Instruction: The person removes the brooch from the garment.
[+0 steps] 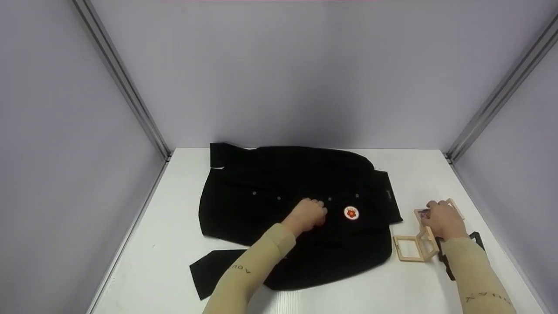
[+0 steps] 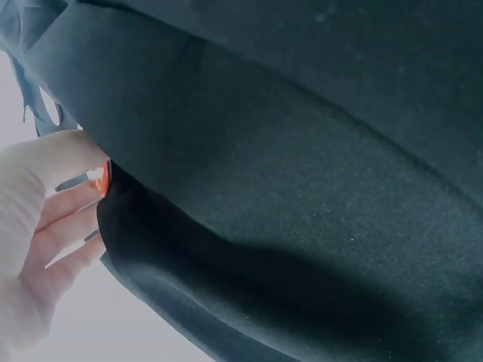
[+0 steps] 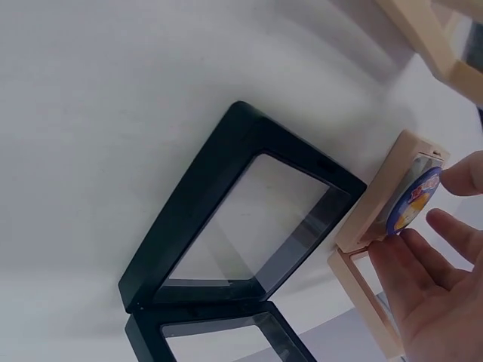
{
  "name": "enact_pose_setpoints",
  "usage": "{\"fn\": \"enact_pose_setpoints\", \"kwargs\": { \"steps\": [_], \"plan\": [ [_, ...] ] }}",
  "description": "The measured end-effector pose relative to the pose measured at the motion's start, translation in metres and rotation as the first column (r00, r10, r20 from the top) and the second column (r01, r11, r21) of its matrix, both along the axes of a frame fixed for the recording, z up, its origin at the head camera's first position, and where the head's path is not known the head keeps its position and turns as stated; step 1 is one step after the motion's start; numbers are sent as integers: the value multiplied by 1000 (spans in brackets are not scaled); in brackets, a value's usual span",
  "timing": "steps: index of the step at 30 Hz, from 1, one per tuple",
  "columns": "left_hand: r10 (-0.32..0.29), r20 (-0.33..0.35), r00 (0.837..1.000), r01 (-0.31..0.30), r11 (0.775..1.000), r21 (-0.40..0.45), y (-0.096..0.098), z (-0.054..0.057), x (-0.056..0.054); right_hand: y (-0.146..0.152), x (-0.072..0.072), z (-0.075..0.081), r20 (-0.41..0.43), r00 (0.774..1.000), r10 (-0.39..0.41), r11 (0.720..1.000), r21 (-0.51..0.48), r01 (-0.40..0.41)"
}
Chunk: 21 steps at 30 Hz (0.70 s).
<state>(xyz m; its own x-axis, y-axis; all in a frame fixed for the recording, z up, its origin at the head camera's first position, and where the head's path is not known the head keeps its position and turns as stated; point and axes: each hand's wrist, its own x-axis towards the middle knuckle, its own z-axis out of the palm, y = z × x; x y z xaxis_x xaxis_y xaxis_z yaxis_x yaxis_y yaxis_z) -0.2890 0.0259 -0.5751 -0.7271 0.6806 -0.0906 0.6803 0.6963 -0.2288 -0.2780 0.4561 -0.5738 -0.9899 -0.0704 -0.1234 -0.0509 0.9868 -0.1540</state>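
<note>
A black garment (image 1: 296,174) with small round snaps lies spread flat. On it rests a white round badge (image 1: 351,213) with a red flower. My left hand (image 1: 307,214) is over the garment's middle, holding a small orange-red object (image 2: 104,181) between thumb and fingers against the black cloth (image 2: 226,151); most of that object is hidden. Over on the right, my right hand (image 1: 445,220) pinches a blue-rimmed round badge (image 3: 415,200) by its edges. This badge is at the clear window of a light wooden display frame (image 3: 377,192), which stands unfolded.
A second wooden display frame (image 1: 409,249) stands unfolded nearer me. Beside it, a black display frame (image 3: 204,196) stands open, partly behind my right forearm in the head view. Grey walls (image 1: 279,87) enclose the white table (image 1: 148,257) at the back and sides.
</note>
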Motion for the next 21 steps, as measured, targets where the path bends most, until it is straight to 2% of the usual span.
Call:
{"fn": "enact_pose_setpoints", "kwargs": {
  "steps": [5, 12, 17, 21],
  "plan": [
    [15, 30, 999, -15, 1000, 24, 1, 1, -2, -2, 3, 5, -34, 999, -15, 1000, -15, 14],
    [24, 71, 997, -30, 996, 87, -1, 3, -2, -8, 1, 15, -91, 996, -18, 999, -44, 14],
    [15, 70, 997, -22, 994, 110, -1, 0, -2, -15, 1, 24, -115, 993, -22, 999, -39, 18],
    [10, 65, 998, -17, 993, 116, -1, 3, 0, -18, 0, 27, -137, 991, -9, 1000, -21, 7]
  ]
}}
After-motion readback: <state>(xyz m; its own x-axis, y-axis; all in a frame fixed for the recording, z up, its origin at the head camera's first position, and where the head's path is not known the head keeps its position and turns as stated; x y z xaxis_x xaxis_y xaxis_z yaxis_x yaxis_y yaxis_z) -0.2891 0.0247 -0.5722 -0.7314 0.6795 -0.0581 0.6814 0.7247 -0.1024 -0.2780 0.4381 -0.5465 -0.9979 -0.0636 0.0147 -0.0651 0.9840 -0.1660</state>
